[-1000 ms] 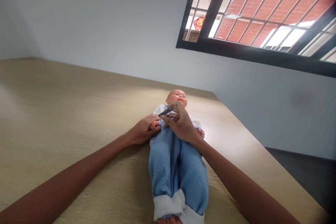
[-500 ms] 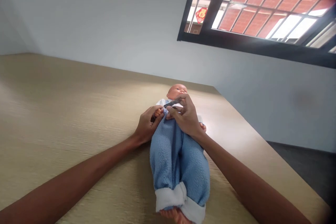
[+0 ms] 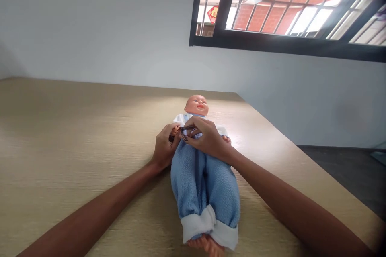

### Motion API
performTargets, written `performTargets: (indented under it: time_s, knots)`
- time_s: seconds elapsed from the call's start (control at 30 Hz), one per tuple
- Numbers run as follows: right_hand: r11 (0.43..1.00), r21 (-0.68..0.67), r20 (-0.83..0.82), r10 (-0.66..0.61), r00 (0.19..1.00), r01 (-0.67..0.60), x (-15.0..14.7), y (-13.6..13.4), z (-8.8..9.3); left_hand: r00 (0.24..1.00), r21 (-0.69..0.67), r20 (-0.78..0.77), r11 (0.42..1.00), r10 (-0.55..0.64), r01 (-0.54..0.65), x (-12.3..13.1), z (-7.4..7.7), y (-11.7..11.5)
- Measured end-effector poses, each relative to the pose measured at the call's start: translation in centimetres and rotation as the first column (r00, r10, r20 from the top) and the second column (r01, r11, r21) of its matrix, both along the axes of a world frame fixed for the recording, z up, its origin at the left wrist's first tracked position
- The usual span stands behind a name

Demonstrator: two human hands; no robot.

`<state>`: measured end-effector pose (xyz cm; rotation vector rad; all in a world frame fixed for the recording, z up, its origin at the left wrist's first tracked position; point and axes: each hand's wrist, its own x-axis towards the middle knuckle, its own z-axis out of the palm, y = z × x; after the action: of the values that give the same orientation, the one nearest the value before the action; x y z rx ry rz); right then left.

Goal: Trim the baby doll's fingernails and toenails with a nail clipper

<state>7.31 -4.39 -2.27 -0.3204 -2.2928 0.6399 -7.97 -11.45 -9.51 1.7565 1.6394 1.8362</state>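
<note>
A baby doll (image 3: 188, 176) in a blue fleece outfit with white cuffs lies on its back, its head away from me and its feet nearest. My left hand (image 3: 163, 145) is closed around the doll's small hand (image 3: 175, 130) on the left side. Between the thumb and fingers of my right hand (image 3: 208, 138) is a dark nail clipper (image 3: 187, 129), its tip at the doll's fingers. Whether the clipper's jaws touch a finger cannot be made out. My right hand and wrist cover part of the doll's chest.
The doll rests on a light wood table (image 3: 90, 136), whose right edge slants down toward me. Behind it stands a pale wall (image 3: 120, 28) with a dark-framed barred window (image 3: 271, 40) at upper right. Dark floor (image 3: 331, 164) shows beyond the table's right edge.
My right hand has lowered and turned the clipper, bringing it closer to the doll's held hand. The doll's face is now uncovered. The view has tilted slightly.
</note>
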Motion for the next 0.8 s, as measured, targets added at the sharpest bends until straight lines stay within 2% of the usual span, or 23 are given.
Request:
performTargets:
  time_s: [0.37,0.8]
  knots:
    - [0.968,0.246,0.093,0.028,0.995,-0.05,0.16,-0.12,0.54,1.0,0.007,0.005,1.0,-0.014,0.014,-0.1,-0.04,0.07]
    - [0.952,0.302,0.138,0.011,0.99,-0.053,0.12,-0.37,0.89,1.0,0.008,-0.02,1.0,-0.006,0.006,-0.19,0.0,0.09]
